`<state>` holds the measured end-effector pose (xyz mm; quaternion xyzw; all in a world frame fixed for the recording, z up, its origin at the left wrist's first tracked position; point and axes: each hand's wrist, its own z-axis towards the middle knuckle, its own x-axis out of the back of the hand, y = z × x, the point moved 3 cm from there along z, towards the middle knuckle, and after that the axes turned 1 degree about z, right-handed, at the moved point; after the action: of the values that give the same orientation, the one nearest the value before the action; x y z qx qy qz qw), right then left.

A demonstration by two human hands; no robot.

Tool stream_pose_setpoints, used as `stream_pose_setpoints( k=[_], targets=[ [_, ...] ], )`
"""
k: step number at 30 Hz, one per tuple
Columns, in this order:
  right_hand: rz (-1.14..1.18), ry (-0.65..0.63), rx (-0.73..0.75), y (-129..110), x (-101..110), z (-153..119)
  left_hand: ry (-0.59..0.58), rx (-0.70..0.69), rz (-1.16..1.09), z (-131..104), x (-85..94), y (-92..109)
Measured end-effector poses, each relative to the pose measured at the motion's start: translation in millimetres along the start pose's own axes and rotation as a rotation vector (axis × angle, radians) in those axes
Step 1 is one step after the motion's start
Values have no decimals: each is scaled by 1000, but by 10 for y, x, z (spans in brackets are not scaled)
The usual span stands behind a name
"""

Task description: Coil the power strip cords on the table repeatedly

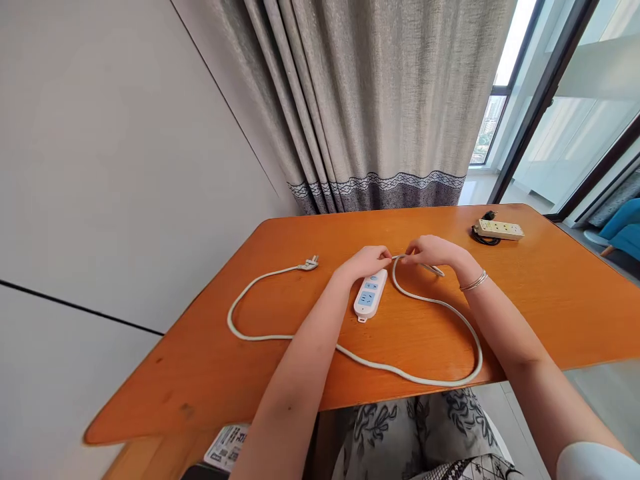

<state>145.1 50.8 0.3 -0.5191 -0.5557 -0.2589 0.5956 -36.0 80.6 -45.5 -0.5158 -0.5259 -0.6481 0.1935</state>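
Note:
A white power strip [371, 293] with pale blue socket faces lies on the orange tabletop. Over its far end is my left hand [367, 261], fingertips closed on the white cord where it leaves the strip. A little to the right, my right hand [434, 252] pinches the same cord, and a short loop shows beneath it. From there the cord [440, 303] curves toward the near table edge, passes under my left forearm and bends back on the left. It ends in a white plug [309, 264] with its prongs pointing away from me.
A second, cream power strip [500, 229] with a coiled black cord lies at the far right of the wooden table [555, 300]. A grey curtain [400, 100] hangs behind the far edge. A white wall [125, 167] stands at the left. A labelled box [227, 445] sits below the near edge.

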Motion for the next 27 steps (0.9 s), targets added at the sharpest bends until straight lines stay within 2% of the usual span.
stream_pose_setpoints(
  k=[2, 4, 8, 10, 14, 17, 21, 24, 27],
  targets=[
    [-36, -5, 5, -57, 11, 0, 22, 43, 43, 15, -9, -28],
    [22, 46, 49, -57, 28, -19, 56, 85, 69, 43, -35, -66],
    [286, 181, 229, 16, 85, -75, 88, 120, 56, 123, -122, -162],
    [345, 259, 334, 47, 126, -103, 109, 140, 28, 156, -146, -221],
    [272, 448, 469, 67, 227, -207, 108, 183, -72, 180, -160, -323],
    [228, 540, 375, 77, 303, -317, 80, 193, -173, 168, -167, -339],
    [315, 604, 188, 60, 380, -448, 83, 196, -392, 144, -137, -282],
    [425, 695, 84, 45, 424, -508, 179, 199, -575, 100, 19, -225],
    [520, 745, 51, 69, 437, -508, 365, 131, -929, -7, 284, -163]
  ],
)
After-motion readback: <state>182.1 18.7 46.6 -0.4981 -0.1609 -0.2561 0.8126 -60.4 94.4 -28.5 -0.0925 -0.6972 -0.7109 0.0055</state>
